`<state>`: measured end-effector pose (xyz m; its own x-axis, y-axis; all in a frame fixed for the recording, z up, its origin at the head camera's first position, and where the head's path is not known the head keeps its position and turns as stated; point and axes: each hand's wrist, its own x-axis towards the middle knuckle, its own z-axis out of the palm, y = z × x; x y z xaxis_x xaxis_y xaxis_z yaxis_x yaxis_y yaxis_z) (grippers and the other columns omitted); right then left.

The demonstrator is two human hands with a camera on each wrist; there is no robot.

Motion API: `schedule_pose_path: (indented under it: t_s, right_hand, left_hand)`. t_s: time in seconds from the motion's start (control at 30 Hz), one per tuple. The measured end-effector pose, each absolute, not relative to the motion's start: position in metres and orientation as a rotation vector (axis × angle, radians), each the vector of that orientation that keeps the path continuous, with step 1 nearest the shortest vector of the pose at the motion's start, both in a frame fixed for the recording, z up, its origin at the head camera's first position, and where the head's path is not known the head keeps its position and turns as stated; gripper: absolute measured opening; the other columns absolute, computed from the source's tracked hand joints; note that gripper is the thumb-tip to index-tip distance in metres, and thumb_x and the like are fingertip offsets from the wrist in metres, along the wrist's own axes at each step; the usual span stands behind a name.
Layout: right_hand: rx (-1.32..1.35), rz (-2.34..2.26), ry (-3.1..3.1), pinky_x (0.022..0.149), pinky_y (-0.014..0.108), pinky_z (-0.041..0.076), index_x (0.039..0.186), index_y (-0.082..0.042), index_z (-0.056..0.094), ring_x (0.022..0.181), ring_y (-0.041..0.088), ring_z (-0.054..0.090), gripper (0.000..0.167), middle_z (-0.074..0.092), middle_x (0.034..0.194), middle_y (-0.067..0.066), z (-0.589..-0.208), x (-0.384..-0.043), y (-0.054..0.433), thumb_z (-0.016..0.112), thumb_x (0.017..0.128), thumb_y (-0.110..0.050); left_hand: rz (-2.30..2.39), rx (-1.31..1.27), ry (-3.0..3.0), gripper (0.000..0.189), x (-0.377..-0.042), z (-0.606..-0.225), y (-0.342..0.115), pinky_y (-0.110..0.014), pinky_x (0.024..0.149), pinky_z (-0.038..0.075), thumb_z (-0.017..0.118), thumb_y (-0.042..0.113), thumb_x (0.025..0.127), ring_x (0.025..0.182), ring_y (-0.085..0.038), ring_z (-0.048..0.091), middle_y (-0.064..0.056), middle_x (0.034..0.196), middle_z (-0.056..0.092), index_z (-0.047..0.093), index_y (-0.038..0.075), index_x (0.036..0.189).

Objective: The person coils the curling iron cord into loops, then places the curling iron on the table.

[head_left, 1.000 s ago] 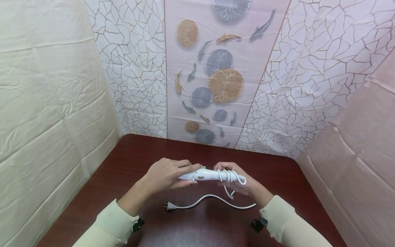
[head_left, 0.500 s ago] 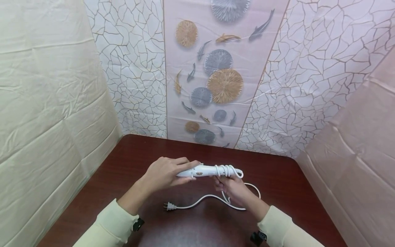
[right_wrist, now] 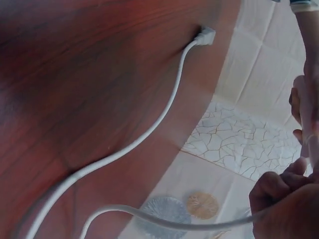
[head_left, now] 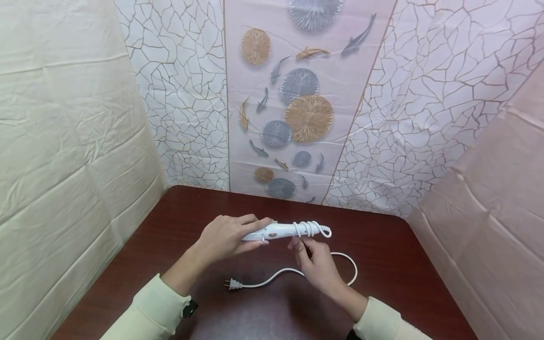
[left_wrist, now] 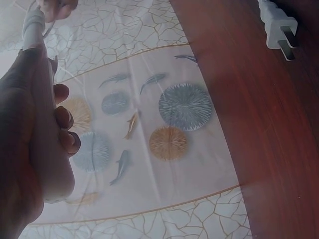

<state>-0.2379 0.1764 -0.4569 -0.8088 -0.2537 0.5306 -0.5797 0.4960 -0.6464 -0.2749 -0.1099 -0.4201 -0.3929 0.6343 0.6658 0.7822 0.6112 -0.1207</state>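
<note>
My left hand (head_left: pixel 227 236) grips one end of a white hair straightener (head_left: pixel 280 230), held level above the table. In the left wrist view its pale body (left_wrist: pixel 52 159) lies along my palm with the fingers curled round it. White power cord (head_left: pixel 350 262) winds in several turns round the handle's right end. Just below those turns, my right hand (head_left: pixel 318 269) pinches the cord; in the right wrist view the cord (right_wrist: pixel 164 224) runs into the curled fingers. The rest droops to the table in a loop, ending at a two-prong plug (head_left: pixel 233 284) on the left.
A dark red-brown table (head_left: pixel 204 203) lies under both hands. Behind it hangs a patterned cloth (head_left: pixel 276 156) with fish and round motifs, and plain cream cloth (head_left: pixel 76 141) walls the left side. Pale cloth (head_left: pixel 493 198) closes off the right.
My right hand has come from behind the handle to below and in front of it, drawing the cord. The straightener's right end has risen slightly. My left hand keeps its grip.
</note>
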Motion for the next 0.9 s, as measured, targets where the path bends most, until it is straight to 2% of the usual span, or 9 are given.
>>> schedule_pose_path:
  t_s: [0.07,0.13,0.23,0.3,0.43,0.5,0.6,0.9]
  right_hand:
    - [0.729,1.083,-2.309,0.056,0.019,0.047,0.091,-0.011,0.077,0.061,-0.004,0.051,0.023,0.071,0.072,-0.001,-0.458,-0.238,0.176,0.065,0.11,-0.008]
    - [0.756,0.926,-2.248,0.054,0.015,0.041,0.084,-0.013,0.074,0.06,-0.007,0.046,0.024,0.07,0.069,-0.004,-0.457,-0.238,0.176,0.07,0.106,-0.005]
    - [0.789,0.723,-2.184,0.052,0.013,0.032,0.073,-0.018,0.065,0.057,-0.007,0.036,0.032,0.055,0.06,-0.01,-0.456,-0.238,0.177,0.076,0.1,-0.006]
    - [0.82,0.614,-2.146,0.052,0.015,0.031,0.071,-0.021,0.06,0.056,-0.006,0.035,0.036,0.048,0.059,-0.012,-0.455,-0.239,0.178,0.078,0.099,-0.008]
    - [0.891,0.469,-2.06,0.05,0.021,0.041,0.072,-0.019,0.064,0.054,0.0,0.047,0.037,0.058,0.062,-0.011,-0.449,-0.239,0.18,0.069,0.109,-0.021]
    - [0.916,0.413,-2.016,0.048,0.024,0.044,0.073,-0.018,0.067,0.053,0.003,0.054,0.043,0.064,0.065,-0.009,-0.445,-0.239,0.18,0.06,0.114,-0.03]
    - [0.94,0.34,-1.948,0.045,0.026,0.044,0.071,-0.017,0.068,0.05,0.006,0.057,0.053,0.064,0.064,-0.008,-0.439,-0.24,0.18,0.052,0.117,-0.038]
    - [1.01,0.264,-1.759,0.042,0.023,0.04,0.066,-0.016,0.062,0.052,0.009,0.049,0.055,0.053,0.066,-0.005,-0.422,-0.243,0.183,0.061,0.113,-0.044]
  left_hand:
    - [-0.28,-1.101,-2.155,0.055,-0.275,-0.42,-0.11,-0.028,0.051,0.047,0.082,0.052,0.097,0.06,-0.008,0.058,0.012,0.106,0.077,0.071,0.032,0.147]
    - [-0.281,-1.091,-2.168,0.054,-0.274,-0.419,-0.109,-0.028,0.051,0.046,0.081,0.052,0.098,0.06,-0.008,0.059,0.012,0.107,0.077,0.071,0.033,0.147]
    - [-0.285,-1.085,-2.185,0.054,-0.274,-0.42,-0.109,-0.028,0.05,0.046,0.081,0.052,0.098,0.06,-0.009,0.06,0.012,0.107,0.077,0.071,0.033,0.147]
    - [-0.283,-1.081,-2.197,0.053,-0.274,-0.42,-0.108,-0.028,0.05,0.046,0.081,0.052,0.098,0.06,-0.009,0.06,0.012,0.107,0.077,0.071,0.033,0.147]
    - [-0.274,-1.073,-2.213,0.053,-0.274,-0.421,-0.109,-0.029,0.051,0.048,0.08,0.053,0.098,0.06,-0.008,0.06,0.013,0.106,0.077,0.071,0.034,0.147]
    - [-0.271,-1.072,-2.215,0.053,-0.274,-0.421,-0.109,-0.03,0.052,0.049,0.079,0.053,0.099,0.061,-0.008,0.06,0.013,0.107,0.077,0.071,0.034,0.147]
    - [-0.263,-1.071,-2.217,0.053,-0.274,-0.422,-0.11,-0.03,0.052,0.049,0.078,0.054,0.099,0.06,-0.008,0.06,0.014,0.107,0.076,0.07,0.034,0.148]
    - [-0.303,-1.083,-2.221,0.053,-0.275,-0.426,-0.112,-0.03,0.053,0.05,0.079,0.053,0.099,0.06,-0.008,0.058,0.013,0.105,0.076,0.071,0.032,0.147]
